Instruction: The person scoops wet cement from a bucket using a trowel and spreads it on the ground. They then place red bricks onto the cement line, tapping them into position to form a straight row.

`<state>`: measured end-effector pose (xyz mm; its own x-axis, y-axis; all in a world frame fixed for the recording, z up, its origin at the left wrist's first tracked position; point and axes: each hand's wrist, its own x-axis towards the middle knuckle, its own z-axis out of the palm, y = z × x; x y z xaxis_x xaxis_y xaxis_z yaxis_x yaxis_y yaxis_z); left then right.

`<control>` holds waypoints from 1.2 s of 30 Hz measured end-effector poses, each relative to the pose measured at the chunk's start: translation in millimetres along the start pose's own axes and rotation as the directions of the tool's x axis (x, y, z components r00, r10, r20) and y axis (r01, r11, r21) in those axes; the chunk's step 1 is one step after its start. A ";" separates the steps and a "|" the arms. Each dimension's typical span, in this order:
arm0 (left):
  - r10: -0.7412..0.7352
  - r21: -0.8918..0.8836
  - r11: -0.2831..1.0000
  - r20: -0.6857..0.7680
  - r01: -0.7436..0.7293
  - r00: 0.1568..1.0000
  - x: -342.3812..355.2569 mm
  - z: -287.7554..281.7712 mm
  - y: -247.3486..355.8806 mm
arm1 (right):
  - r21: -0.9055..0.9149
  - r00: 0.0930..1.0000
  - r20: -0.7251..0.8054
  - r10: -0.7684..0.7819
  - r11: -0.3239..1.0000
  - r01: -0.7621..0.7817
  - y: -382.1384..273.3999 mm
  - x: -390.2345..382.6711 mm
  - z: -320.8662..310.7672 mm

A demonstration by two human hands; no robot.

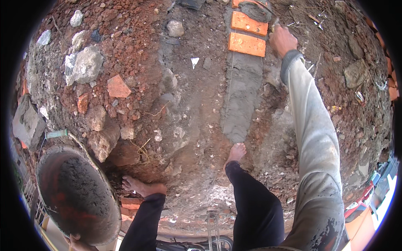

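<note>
Though apart, brick (247,44) beside right hand (283,40)

Rough ground (201,121), reddish and crumbly on the left, bears a strip of grey mortar (245,88), with orange bricks (247,44) lying crosswise on the mortar's far part. Left of the strip, pale stones (88,65) (one large and lumpy), a broken brick piece (118,86) and a white scrap (194,62) lie on the ground; a rock (356,75) rests to the right.

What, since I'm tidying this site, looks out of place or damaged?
A broken-looking orange brick fragment lies loose on the reddish rubble, left of the mortar strip. Its uneven, angular outline stands out against the rectangular bricks set across that strip.
</note>
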<state>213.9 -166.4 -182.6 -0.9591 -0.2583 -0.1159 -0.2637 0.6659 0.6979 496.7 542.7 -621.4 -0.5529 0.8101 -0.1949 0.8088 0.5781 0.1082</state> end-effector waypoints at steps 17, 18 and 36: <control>0.021 -0.015 1.000 0.015 -0.020 1.000 -0.5 2.8 3.6 | -0.089 0.981 0.066 -0.181 0.979 0.186 16.2 -11.6 -21.2; 0.023 -0.008 1.000 0.012 -0.022 1.000 -1.4 1.7 3.4 | -0.080 0.979 0.068 -0.190 0.977 0.195 16.6 -8.4 -30.4; -0.003 -0.066 0.998 0.005 0.003 1.000 -1.1 -0.9 3.5 | -0.177 0.971 -0.093 -0.222 0.963 0.203 0.6 -20.4 -21.4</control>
<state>214.1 -164.4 -179.3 -0.9588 -0.2571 -0.1210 -0.2593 0.6174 0.7427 504.1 528.6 -596.6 -0.7347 0.6673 -0.1222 0.6313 0.7385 0.2368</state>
